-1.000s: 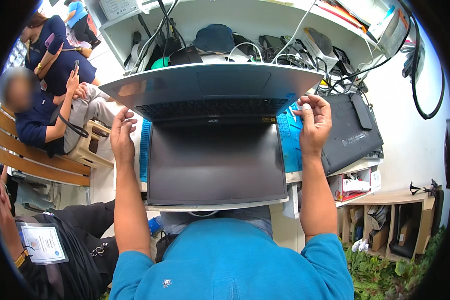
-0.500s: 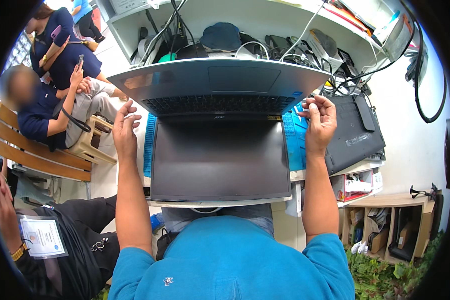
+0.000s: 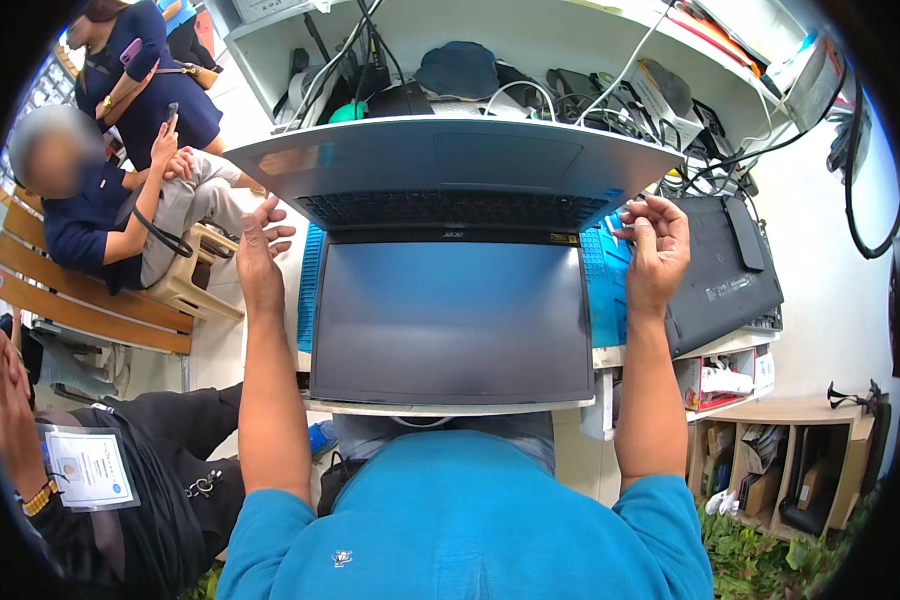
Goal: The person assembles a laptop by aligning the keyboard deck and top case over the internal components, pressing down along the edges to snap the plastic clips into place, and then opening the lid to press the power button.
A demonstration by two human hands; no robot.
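Observation:
A laptop stands in front of me with its dark screen lying flat toward me and its keyboard half raised and tilted at the far side. My left hand is beside the left edge of the keyboard half, its fingers apart and slightly bent, holding nothing I can see. On the other side, my right hand is near the right edge, over the blue mat. Its fingers are loosely curled with the thumb apart, and nothing shows in them. Whether either hand touches the laptop I cannot tell.
A second dark laptop lies underside up at the right. Behind, a white shelf rises over tangled cables and a dark cap. A seated person holds a phone at the left; another person's dark sleeve is close to my left.
The whole view has shifted slightly to the right. A bluish reflection now shows across the upper part of the screen. Both hands stay beside the laptop, their fingers only slightly moved.

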